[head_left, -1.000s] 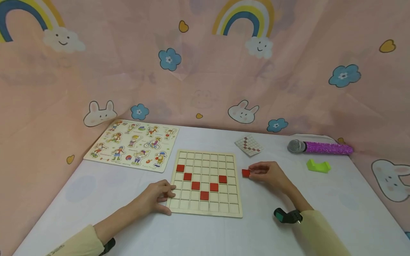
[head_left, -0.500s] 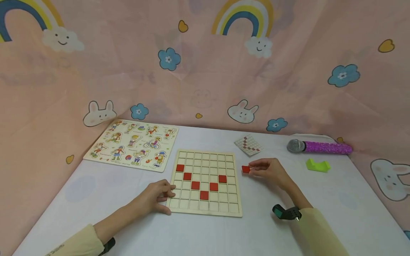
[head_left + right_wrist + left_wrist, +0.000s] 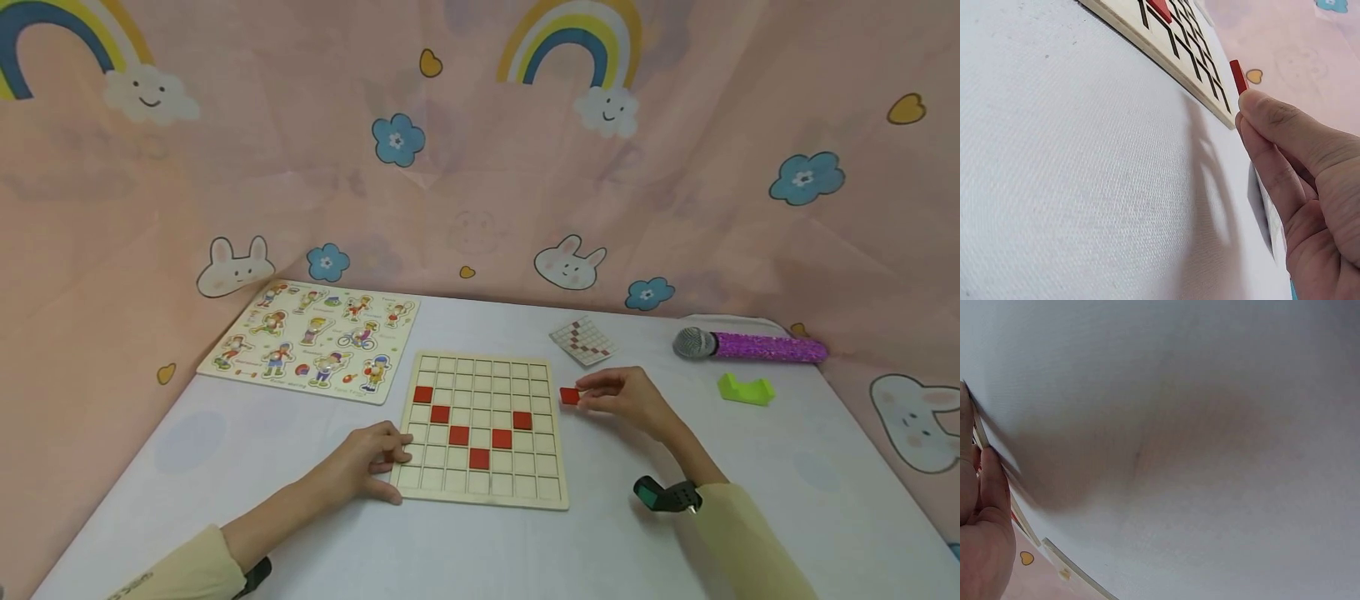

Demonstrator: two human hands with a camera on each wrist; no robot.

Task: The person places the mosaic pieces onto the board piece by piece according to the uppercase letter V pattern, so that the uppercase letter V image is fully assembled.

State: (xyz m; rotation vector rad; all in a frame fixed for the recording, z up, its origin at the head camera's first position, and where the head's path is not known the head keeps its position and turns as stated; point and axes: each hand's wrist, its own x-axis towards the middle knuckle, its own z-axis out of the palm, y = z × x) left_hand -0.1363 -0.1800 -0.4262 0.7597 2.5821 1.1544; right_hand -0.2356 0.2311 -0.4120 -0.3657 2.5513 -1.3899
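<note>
A square wooden grid board (image 3: 525,492) lies on the white table in the head view, with several red tiles set in its cells in a V shape. My left hand (image 3: 367,460) holds the board's left edge, thumb by the near corner. In the left wrist view, only part of that hand (image 3: 988,531) shows at the board's edge. Just right of the board, my right hand (image 3: 630,404) pinches a loose red square tile (image 3: 569,396). The right wrist view has this tile (image 3: 1239,75) raised between thumb and fingertips, apart from the board (image 3: 1147,45).
A small pattern card (image 3: 583,342) lies behind the right hand. A picture puzzle board (image 3: 247,321) rests at the back left. Toward the back right are a purple glittery microphone (image 3: 765,347) and a green holder (image 3: 746,390). A pink printed cloth (image 3: 465,183) hangs behind the table.
My right hand has shifted slightly left and away from me with the red tile, bringing it closer to the board. The left hand and the board stay put.
</note>
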